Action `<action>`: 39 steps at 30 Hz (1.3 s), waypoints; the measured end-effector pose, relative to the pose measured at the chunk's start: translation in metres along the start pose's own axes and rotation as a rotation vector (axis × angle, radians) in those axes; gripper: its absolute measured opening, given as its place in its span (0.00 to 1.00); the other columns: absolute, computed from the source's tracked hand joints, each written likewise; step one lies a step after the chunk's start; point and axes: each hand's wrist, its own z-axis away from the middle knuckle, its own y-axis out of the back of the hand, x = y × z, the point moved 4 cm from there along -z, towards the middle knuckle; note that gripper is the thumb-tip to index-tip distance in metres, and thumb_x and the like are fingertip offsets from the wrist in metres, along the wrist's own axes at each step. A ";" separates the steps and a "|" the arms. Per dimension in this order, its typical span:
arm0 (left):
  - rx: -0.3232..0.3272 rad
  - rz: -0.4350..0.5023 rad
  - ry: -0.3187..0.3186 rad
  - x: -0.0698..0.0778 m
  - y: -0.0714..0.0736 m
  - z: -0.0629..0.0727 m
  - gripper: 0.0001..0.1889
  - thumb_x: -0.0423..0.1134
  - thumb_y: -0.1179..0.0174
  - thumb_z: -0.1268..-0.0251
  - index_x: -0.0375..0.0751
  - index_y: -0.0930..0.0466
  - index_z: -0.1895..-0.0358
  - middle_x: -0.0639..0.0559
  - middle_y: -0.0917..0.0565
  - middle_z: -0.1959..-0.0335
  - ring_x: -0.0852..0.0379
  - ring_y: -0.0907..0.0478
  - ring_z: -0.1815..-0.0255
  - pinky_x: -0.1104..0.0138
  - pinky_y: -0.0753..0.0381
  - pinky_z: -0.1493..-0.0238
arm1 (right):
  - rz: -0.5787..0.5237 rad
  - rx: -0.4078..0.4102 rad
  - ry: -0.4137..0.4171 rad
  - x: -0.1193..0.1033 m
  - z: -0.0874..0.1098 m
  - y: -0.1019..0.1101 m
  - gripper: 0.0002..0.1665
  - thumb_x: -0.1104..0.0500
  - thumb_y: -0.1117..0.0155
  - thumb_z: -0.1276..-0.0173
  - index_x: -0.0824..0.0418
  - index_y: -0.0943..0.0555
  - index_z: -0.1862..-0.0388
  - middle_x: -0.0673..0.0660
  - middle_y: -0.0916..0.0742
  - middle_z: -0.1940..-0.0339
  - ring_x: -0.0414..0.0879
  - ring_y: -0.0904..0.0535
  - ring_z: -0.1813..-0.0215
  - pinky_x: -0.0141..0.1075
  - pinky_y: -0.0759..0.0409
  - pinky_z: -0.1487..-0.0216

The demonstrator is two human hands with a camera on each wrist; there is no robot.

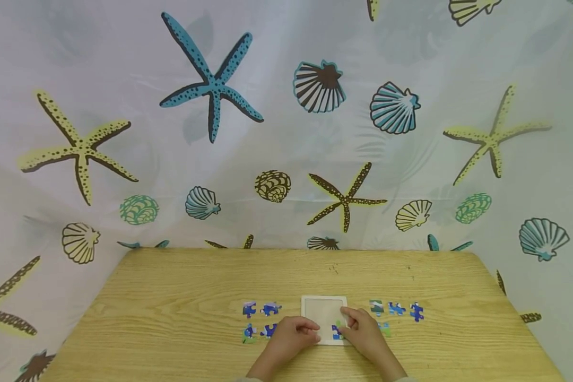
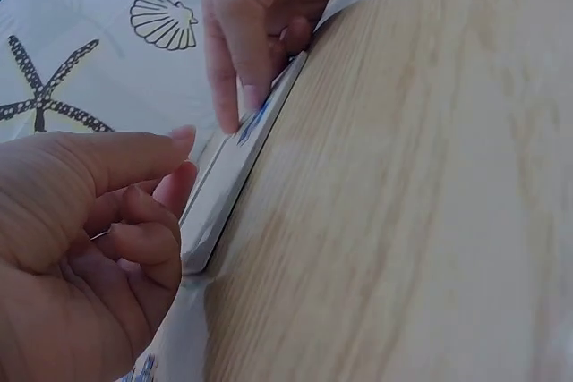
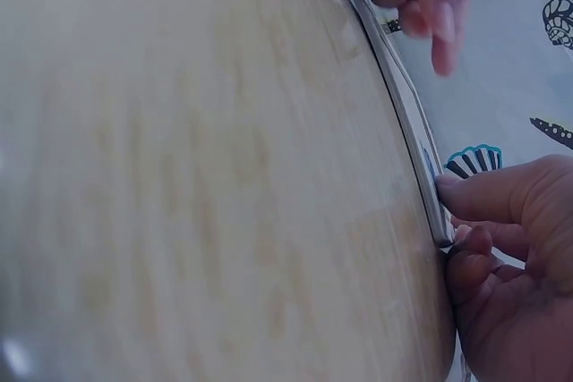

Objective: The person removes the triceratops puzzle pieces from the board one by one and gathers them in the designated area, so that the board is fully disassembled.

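A white square puzzle tray (image 1: 322,298) lies on the table with a blue and green jigsaw piece (image 1: 336,332) in its lower right corner. My right hand (image 1: 364,333) is over the tray's right side. Its thumb presses on that piece, while the index finger reaches to the tray's right rim. Over the left rim is my left hand (image 1: 290,337), fingers loosely bent and holding nothing. In the left wrist view, a gap parts the left hand (image 2: 98,239) from the right hand (image 2: 264,24). The right thumb hides part of the piece.
Left of the tray lie several loose jigsaw pieces (image 1: 270,309), some partly behind the left hand. More loose pieces (image 1: 397,308) lie to the right, one partly covered by the right hand. The wooden table (image 1: 181,281) ends at a shell-patterned curtain (image 1: 239,223).
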 end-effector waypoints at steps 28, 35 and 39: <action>0.166 -0.206 -0.003 0.006 -0.043 -0.020 0.10 0.34 0.26 0.57 0.40 0.16 0.69 0.59 0.29 0.85 0.64 0.35 0.84 0.71 0.36 0.81 | 0.006 0.006 -0.003 0.001 0.001 0.004 0.19 0.69 0.40 0.36 0.69 0.21 0.46 0.50 0.27 0.72 0.40 0.35 0.72 0.29 0.34 0.73; 0.221 -0.244 -0.011 0.005 -0.044 -0.019 0.11 0.34 0.25 0.61 0.44 0.17 0.71 0.60 0.31 0.80 0.64 0.37 0.80 0.71 0.37 0.78 | -0.014 0.001 -0.013 0.003 0.001 0.004 0.18 0.68 0.43 0.33 0.69 0.22 0.45 0.51 0.26 0.71 0.42 0.34 0.70 0.30 0.34 0.72; 0.261 -0.280 -0.041 0.006 -0.045 -0.016 0.12 0.34 0.25 0.62 0.45 0.17 0.71 0.59 0.29 0.76 0.65 0.33 0.75 0.70 0.34 0.73 | -0.018 -0.011 -0.022 0.004 0.001 0.003 0.18 0.67 0.45 0.32 0.69 0.22 0.44 0.51 0.26 0.70 0.42 0.34 0.69 0.29 0.33 0.71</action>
